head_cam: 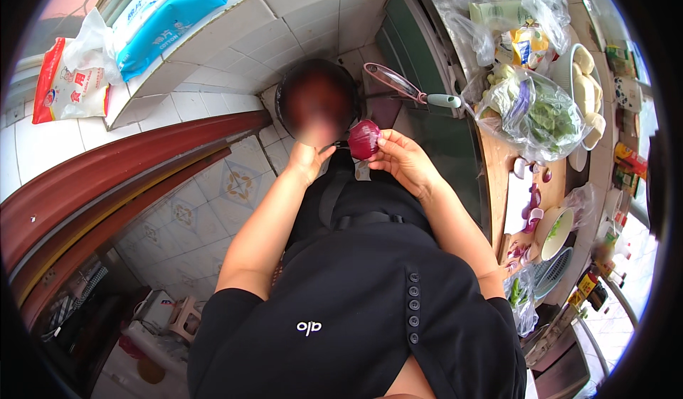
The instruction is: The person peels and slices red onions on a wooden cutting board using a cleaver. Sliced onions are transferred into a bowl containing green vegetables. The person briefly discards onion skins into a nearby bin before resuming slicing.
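Note:
Between the fingertips and thumb of my right hand [403,160] is a piece of red onion [364,139] with shiny purple skin. To its left, my left hand [311,156] reaches to the near rim of a dark round container [278,100] on the floor; its fingers are blurred, so what they touch or hold cannot be told. The container's contents are blurred too, reddish brown. On the counter at the right, cut red onion pieces [535,199] lie on a wooden cutting board [491,148], on and beside a wide knife blade [516,192].
A pan lid [395,81] with a pale green handle juts out near the green cabinet door [459,169]. Bagged vegetables [549,116], a cream bowl [566,228] and a blue basket [555,276] crowd the counter. A tiled ledge [213,31] and red door frame [160,143] stand left.

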`<state>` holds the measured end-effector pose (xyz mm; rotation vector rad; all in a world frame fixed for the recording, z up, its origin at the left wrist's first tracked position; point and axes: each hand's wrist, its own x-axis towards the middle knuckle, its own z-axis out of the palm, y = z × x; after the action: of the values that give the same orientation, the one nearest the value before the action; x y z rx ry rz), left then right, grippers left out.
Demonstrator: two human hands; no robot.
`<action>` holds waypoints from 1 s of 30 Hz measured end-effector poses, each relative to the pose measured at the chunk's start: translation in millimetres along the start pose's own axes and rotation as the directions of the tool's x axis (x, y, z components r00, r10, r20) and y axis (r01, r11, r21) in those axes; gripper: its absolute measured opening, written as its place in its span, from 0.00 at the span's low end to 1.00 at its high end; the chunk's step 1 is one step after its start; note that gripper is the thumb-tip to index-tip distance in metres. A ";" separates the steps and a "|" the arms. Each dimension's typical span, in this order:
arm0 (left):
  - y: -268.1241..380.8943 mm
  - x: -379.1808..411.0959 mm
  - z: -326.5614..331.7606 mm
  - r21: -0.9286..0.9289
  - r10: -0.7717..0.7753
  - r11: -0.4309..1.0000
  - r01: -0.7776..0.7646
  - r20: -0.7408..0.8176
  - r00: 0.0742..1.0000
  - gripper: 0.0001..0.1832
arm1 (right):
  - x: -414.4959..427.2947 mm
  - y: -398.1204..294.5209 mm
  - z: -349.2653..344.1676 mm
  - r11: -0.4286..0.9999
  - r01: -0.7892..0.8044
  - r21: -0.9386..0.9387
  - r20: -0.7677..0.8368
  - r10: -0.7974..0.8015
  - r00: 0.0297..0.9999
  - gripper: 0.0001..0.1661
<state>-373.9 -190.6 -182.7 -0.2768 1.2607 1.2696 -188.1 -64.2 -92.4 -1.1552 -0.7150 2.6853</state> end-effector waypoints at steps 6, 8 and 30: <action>31.1 -65.1 58.1 0.077 0.128 0.984 -0.162 0.332 0.935 0.19 | -2.0 -2.2 11.6 0.994 0.080 -0.072 0.043 -0.077 0.996 0.08; 30.5 -65.0 58.0 0.038 0.136 0.986 -0.160 0.364 0.921 0.15 | -8.8 -4.0 17.5 0.982 0.121 -0.146 0.035 -0.118 0.992 0.08; 51.0 -101.7 90.1 0.516 0.606 0.075 -0.853 0.656 0.450 0.08 | -42.8 -9.7 19.1 0.958 0.272 -0.089 -0.106 -0.281 0.954 0.18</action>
<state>-345.1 -160.2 -43.7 1.4537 1.6540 1.2719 -172.5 -75.6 -48.6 -1.1248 -0.8895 2.3582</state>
